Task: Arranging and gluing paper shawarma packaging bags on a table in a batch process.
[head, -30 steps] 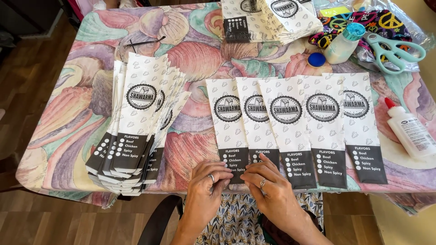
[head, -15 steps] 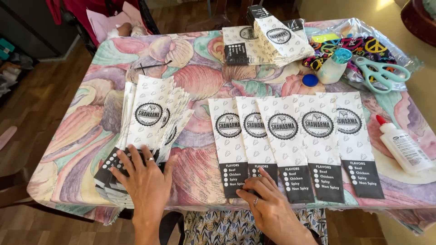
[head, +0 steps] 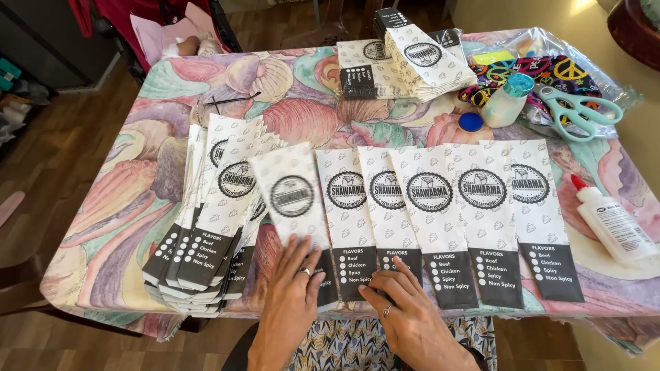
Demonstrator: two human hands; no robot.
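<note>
A home, seemingly a dining room used for craft work: a table draped in a pastel seashell-print tablecloth (head: pixel 124 227) stands on a brown wooden plank floor (head: pixel 62 137), with teal-handled scissors (head: pixel 576 110), a white glue bottle (head: pixel 614 222) and stacked printed paper sleeves (head: pixel 206 227).

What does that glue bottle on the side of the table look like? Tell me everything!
The glue bottle is white plastic with a pointed red cap and a printed label along its side. It lies on its side, tilted, cap pointing up and left, near the right edge of the table with its colourful shell-patterned cloth. Its cap looks closed. It sits just right of the last paper bag in the row; I cannot tell if they touch. No hand touches it.
</note>
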